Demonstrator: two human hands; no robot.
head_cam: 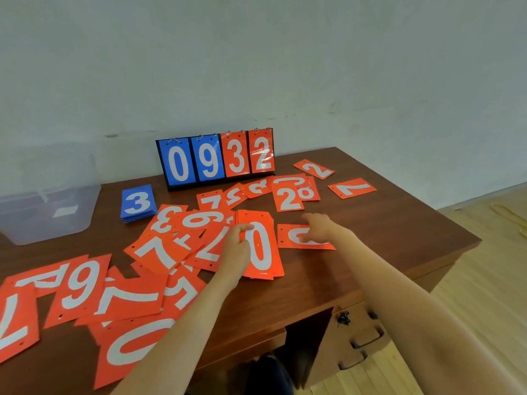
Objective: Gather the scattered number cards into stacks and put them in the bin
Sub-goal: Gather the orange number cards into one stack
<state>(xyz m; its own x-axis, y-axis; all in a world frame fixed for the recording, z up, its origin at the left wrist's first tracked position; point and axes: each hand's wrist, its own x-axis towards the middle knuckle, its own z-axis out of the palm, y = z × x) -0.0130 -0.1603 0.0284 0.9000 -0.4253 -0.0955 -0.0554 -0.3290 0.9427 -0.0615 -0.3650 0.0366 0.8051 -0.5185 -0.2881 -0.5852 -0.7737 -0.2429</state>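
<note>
Orange number cards lie scattered over the brown desk (pixel 370 229). My left hand (pixel 236 249) grips the left edge of an orange stack (pixel 262 246) topped by a 0, resting on the desk. My right hand (pixel 319 228) lies flat, fingers spread, on a single orange card (pixel 293 238) just right of that stack. A neat blue stack (pixel 138 202) topped by a 3 sits at the back left. The clear plastic bin (pixel 48 206) stands at the far left edge.
A flip scoreboard (pixel 216 158) showing 0 9 3 2 stands at the back against the wall. More orange cards (pixel 352 188) lie at the back right, and large ones (pixel 85 292) at the near left. Drawers (pixel 362 334) hang under the desk's right side.
</note>
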